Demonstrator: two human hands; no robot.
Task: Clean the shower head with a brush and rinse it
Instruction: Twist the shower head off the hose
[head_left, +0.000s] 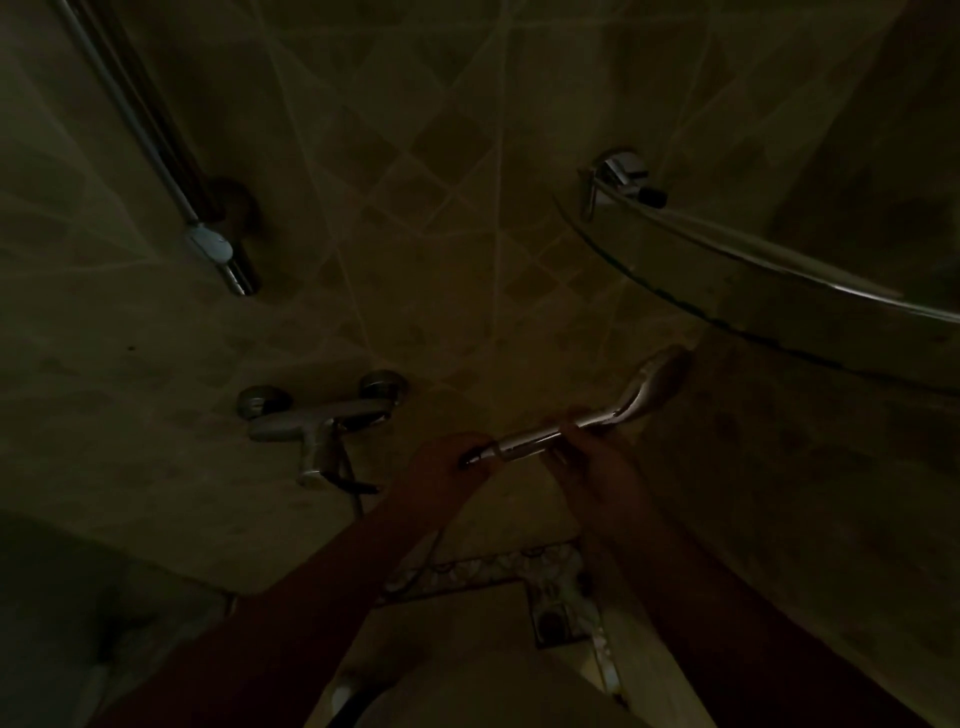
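In the dim head view, the shower head (655, 381) is off the wall rail (156, 135) and held out in front of the tiled corner, its chrome handle running level between two hands and its spray face out to the right, just below the curved rim of the glass shelf (769, 260). The left hand (447, 467) grips the hose end of the handle with fingers curled round it; the right hand (597, 467) pinches the handle nearer the head, fingers wrapped over the top. The mixer tap (317, 421) sits on the wall to the left, and the hose (415, 566) trails down from it toward the floor drain (551, 623). No brush shows anywhere, and no water can be made out running, so scrubbing looks not yet begun; brushing and rinsing both seem left to do.
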